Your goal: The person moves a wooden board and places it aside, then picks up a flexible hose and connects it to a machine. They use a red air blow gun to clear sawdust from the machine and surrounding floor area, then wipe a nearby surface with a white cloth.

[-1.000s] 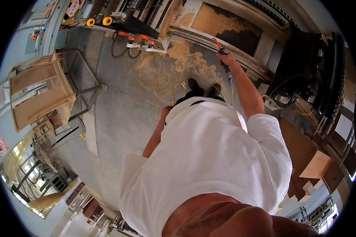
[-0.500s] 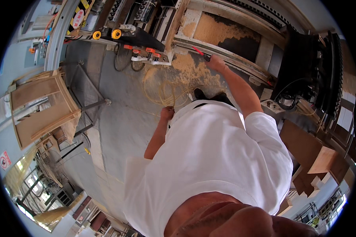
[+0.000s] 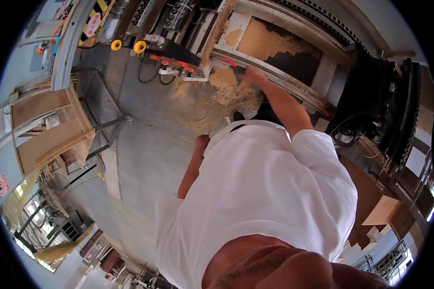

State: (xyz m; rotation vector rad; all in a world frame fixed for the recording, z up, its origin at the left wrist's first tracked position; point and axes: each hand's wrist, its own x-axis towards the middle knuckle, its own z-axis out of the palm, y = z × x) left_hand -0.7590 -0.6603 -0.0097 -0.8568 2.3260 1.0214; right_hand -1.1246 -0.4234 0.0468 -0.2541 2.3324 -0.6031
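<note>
Currently, head view: right hand (image 3: 253, 76) is gripping a red-tipped tool (image 3: 230, 61) toward twelve to one o'clock, its tip pointing to ten, near a machine rail (image 3: 280, 77). Left hand (image 3: 202, 143) is curling just nine o'clock of centre; cannot tell whether it is holding anything. Pale hose (image 3: 196, 127) is lying coiled at eleven.

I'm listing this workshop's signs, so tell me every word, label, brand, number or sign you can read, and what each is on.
Oval white sign with red characters, on a black-and-yellow striped panel: wording not copied out here.
Red-and-white sign with a round symbol, on the pale wall: print too small to read.
Red-tipped tool in the right hand: no lettering visible.
</note>
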